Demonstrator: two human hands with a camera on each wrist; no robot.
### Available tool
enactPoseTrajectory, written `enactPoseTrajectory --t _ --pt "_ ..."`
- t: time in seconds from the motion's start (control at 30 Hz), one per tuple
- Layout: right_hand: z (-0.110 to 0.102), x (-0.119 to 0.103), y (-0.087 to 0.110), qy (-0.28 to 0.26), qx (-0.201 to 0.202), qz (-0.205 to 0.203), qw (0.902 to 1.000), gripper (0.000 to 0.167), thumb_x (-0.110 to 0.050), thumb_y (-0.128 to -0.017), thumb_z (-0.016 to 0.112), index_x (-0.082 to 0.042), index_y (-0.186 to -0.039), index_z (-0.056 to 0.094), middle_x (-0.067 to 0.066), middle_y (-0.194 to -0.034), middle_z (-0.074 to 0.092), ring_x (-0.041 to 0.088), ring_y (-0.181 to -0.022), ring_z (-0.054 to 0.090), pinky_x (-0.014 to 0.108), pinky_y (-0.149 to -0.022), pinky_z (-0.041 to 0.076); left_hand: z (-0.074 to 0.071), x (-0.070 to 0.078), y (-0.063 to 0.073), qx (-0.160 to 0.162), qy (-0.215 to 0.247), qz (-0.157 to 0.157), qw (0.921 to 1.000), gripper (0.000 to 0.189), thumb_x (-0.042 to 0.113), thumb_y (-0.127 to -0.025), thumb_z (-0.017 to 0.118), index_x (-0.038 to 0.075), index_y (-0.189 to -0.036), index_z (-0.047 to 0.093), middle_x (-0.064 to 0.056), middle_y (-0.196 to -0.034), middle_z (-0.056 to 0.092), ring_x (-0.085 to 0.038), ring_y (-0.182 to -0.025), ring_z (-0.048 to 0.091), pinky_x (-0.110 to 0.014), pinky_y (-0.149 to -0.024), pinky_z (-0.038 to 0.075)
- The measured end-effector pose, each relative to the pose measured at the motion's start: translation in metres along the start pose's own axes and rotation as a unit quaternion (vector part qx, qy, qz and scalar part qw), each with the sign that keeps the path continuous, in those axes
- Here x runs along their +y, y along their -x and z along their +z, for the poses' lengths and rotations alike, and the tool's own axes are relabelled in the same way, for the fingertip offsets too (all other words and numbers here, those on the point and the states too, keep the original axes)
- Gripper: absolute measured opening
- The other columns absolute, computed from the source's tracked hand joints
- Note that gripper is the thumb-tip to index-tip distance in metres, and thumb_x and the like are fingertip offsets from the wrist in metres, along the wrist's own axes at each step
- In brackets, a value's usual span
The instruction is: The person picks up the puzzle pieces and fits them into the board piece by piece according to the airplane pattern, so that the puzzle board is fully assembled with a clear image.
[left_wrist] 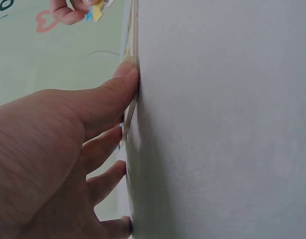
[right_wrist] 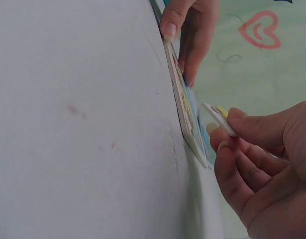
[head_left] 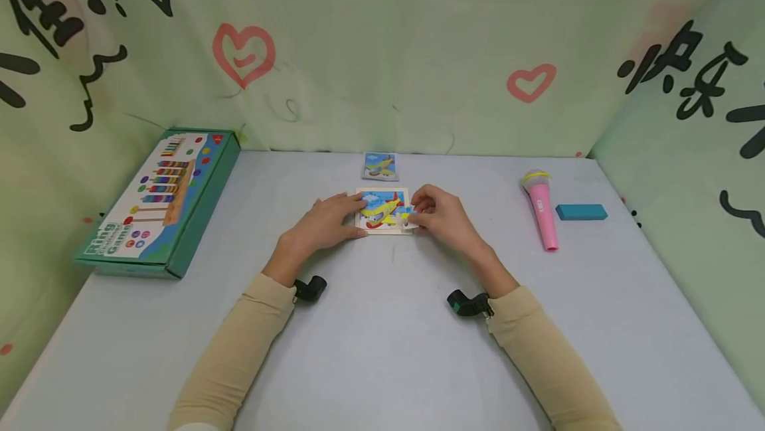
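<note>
A small jigsaw puzzle board (head_left: pixel 388 232) with a pale border and a yellow airplane picture lies flat on the table. At its left end rests my left hand (head_left: pixel 327 222), fingers spread, thumb touching the near edge; the left wrist view shows this thumb (left_wrist: pixel 110 97) against the board's side. My right hand (head_left: pixel 445 220) pinches a puzzle piece (head_left: pixel 409 222) between thumb and fingers at the board's right end. In the right wrist view, this thin piece (right_wrist: pixel 220 117), white-edged with some yellow, is tilted and apart from the board (right_wrist: pixel 185 117).
Just behind the board lies a small airplane picture card (head_left: pixel 380 167). A green-sided toy box (head_left: pixel 161 198) sits at the left. To the right are a pink toy microphone (head_left: pixel 542 212) and a teal block (head_left: pixel 581 212). A printed cloth wall (head_left: pixel 388 52) borders the white table (head_left: pixel 382 338).
</note>
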State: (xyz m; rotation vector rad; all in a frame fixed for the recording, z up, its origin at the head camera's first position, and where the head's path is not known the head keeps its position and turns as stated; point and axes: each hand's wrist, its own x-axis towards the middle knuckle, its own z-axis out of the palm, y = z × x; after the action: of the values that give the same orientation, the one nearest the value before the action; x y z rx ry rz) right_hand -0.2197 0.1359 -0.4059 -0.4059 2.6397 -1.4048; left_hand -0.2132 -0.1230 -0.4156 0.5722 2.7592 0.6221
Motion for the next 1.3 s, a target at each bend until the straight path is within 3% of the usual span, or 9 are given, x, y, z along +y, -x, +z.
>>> enactPoseTrajectory --t 0.2,0.47,0.7,1.0,1.3 --pt "0.010 0.004 -0.009 -0.007 0.010 0.002 0.9999 0.018 -0.001 -0.087 0.072 0.001 -0.104 0.065 0.015 -0.089 0.065 0.022 -0.073 0.065 0.028 -0.064 0.059 0.002 -0.001 -0.002 0.001 0.003 -0.002 1.0000 0.068 0.042 -0.094 0.067 0.018 -0.153 0.042 0.001 -0.163 0.032 -0.027 -0.154 0.022 -0.067 -0.120 0.016" --pt "0.024 0.002 -0.012 0.034 0.018 0.017 0.9991 0.010 -0.005 -0.087 0.072 -0.002 -0.096 0.069 0.013 -0.083 0.069 0.018 -0.063 0.063 0.025 -0.060 0.053 0.000 -0.001 -0.001 -0.004 0.004 -0.011 0.9999 0.068 0.043 -0.094 0.066 0.018 -0.152 0.042 0.001 -0.164 0.031 -0.026 -0.154 0.022 -0.066 -0.121 0.015" --pt "0.027 -0.002 -0.011 0.075 0.026 0.025 0.9965 0.012 -0.009 -0.087 0.072 -0.002 -0.096 0.070 0.010 -0.083 0.067 0.018 -0.071 0.057 0.025 -0.064 0.046 -0.001 0.001 0.000 0.001 0.006 -0.010 0.9999 0.068 0.043 -0.094 0.067 0.018 -0.152 0.043 0.001 -0.163 0.032 -0.027 -0.154 0.023 -0.066 -0.121 0.016" --pt "0.033 -0.005 -0.011 0.130 0.023 0.022 0.9910 0.008 -0.010 -0.088 0.070 -0.004 -0.090 0.065 0.008 -0.075 0.060 0.019 -0.066 0.052 0.027 -0.060 0.040 -0.001 0.003 0.002 0.003 0.012 -0.009 0.9999 0.068 0.041 -0.094 0.067 0.016 -0.152 0.042 -0.001 -0.163 0.032 -0.028 -0.154 0.022 -0.067 -0.120 0.014" --pt "0.033 -0.001 -0.012 0.143 0.015 0.008 0.9896 0.008 -0.009 -0.090 0.070 -0.004 -0.090 0.065 0.004 -0.066 0.049 0.017 -0.059 0.043 0.027 -0.057 0.035 0.000 0.003 0.001 0.003 0.005 -0.004 1.0000 0.068 0.041 -0.094 0.067 0.016 -0.152 0.042 -0.001 -0.163 0.033 -0.028 -0.154 0.023 -0.067 -0.120 0.015"
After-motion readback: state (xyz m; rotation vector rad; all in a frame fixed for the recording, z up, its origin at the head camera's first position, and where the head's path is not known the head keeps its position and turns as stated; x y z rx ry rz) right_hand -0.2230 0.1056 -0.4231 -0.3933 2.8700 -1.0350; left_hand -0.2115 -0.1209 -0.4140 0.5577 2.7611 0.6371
